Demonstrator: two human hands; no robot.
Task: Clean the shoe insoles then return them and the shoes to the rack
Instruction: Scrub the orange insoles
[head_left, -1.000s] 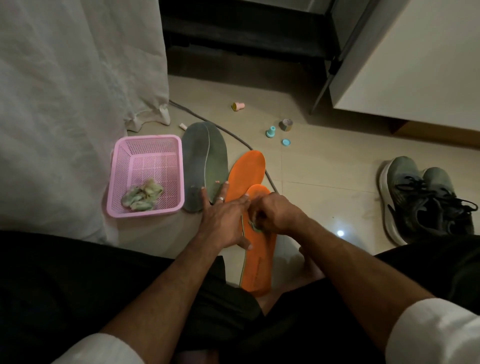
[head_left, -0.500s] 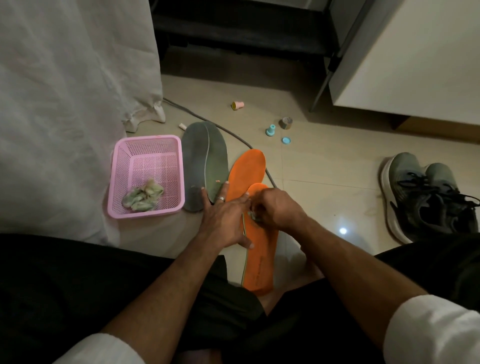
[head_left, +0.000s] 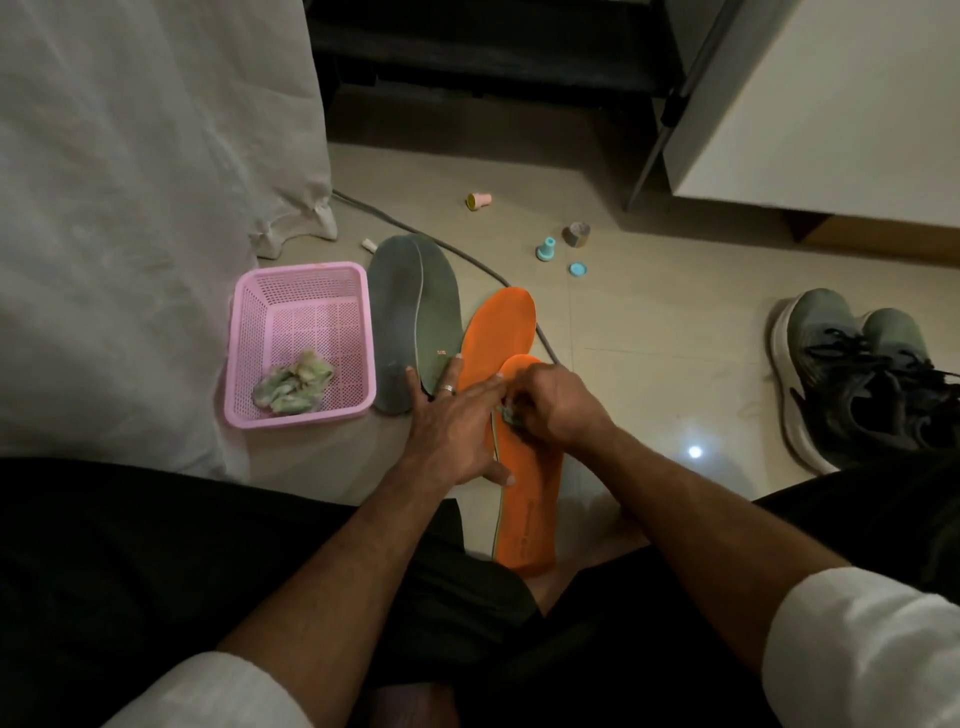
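Four insoles lie on the tiled floor beside the pink basket (head_left: 301, 340). Two grey insoles (head_left: 415, 322), overlapping side by side, lie just right of the basket. Right of those is one orange insole (head_left: 501, 327), its heel end covered by the near orange insole (head_left: 530, 509), which reaches back toward the person's legs.

The left hand (head_left: 454, 426) lies flat with straight, spread fingers, pressing down on the near orange insole's left edge and reaching onto the grey pair; a ring shows on one finger. The right hand (head_left: 553, 402) has its fingers curled in a tight grip round a small pale wipe (head_left: 508, 414), held against the near orange insole just beside the left hand's fingertips.

Inside the basket, at its near side, sits a crumpled wad of pale green and white wipes (head_left: 293, 382). Well to the right of the basket, a pair of grey shoes (head_left: 857, 374) with dark laces stands on the floor. Beyond the basket's far right, small caps (head_left: 546, 249) in pink and blue are scattered, and a grey cable (head_left: 467, 260) runs under the insoles. A white cloth (head_left: 145, 182) hangs left of the basket.
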